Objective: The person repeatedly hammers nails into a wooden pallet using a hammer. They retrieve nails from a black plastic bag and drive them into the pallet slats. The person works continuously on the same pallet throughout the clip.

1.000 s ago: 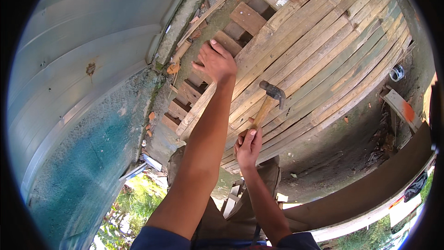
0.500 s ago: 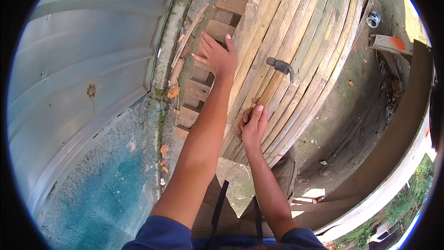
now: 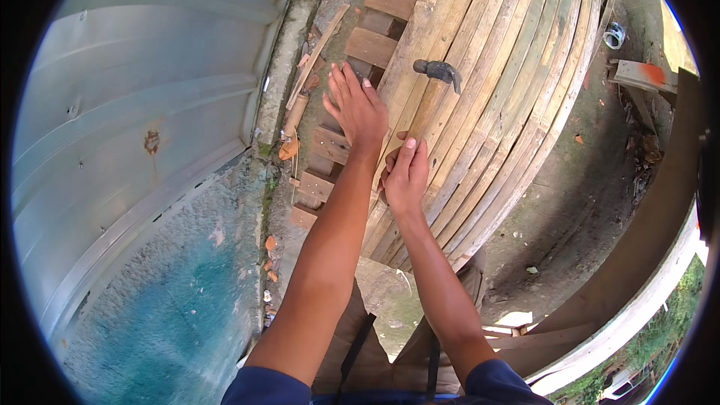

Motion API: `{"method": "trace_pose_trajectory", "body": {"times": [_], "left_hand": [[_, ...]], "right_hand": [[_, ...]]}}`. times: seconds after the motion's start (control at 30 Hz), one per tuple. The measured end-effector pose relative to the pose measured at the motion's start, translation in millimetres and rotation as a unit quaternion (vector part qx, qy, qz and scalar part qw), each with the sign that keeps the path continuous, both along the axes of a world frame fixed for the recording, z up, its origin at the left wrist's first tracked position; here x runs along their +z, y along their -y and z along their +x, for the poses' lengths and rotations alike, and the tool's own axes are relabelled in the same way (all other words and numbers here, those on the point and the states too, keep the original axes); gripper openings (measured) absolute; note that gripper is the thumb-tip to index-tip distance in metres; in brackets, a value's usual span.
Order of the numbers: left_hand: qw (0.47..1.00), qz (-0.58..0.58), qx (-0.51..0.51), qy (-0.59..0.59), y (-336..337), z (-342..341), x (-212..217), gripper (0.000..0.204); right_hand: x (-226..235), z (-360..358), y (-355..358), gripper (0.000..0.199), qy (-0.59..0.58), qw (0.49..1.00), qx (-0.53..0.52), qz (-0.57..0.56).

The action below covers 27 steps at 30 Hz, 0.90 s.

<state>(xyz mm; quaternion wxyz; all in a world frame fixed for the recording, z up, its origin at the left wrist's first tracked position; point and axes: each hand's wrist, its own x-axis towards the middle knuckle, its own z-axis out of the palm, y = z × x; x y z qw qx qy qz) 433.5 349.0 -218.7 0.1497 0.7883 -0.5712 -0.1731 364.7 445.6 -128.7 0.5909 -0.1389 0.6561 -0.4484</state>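
Hammer (image 3: 438,72) in right hand (image 3: 405,180), handle (image 3: 428,109) partly covered

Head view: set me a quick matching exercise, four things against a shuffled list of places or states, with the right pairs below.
Things
1. Wooden-handled hammer with dark metal head
2. Bare left hand
3. Pale wooden board
4. Grey ribbed metal sheet

Places or states
A. Open, outstretched
B. Far left, bearing a rust-brown spot
C. Gripped by the bare right hand
D. At right, marked with an orange patch

Pairs: 1-C, 2-A, 3-D, 4-B
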Motion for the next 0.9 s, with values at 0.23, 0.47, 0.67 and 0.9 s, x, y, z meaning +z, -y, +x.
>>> {"method": "trace_pose_trajectory", "body": {"times": [0.23,0.47,0.67,0.9], "left_hand": [[0.994,-0.023,-0.055,0.095,5,2,0,0.052],[0.994,-0.043,-0.057,0.081,4,2,-1,0.049],[0.994,-0.046,-0.072,0.074,2,5,-1,0.051],[0.992,-0.052,-0.078,0.083,3,7,-3,0.051]], "right_hand": [[-29,23,8,0.035,-0.083,0.992,-0.025,-0.087],[-38,26,3,0.032,-0.123,0.983,-0.035,-0.129],[-42,23,2,0.035,-0.077,0.993,-0.069,-0.056],[-45,30,-6,0.038,-0.217,0.961,0.022,-0.171]]}}
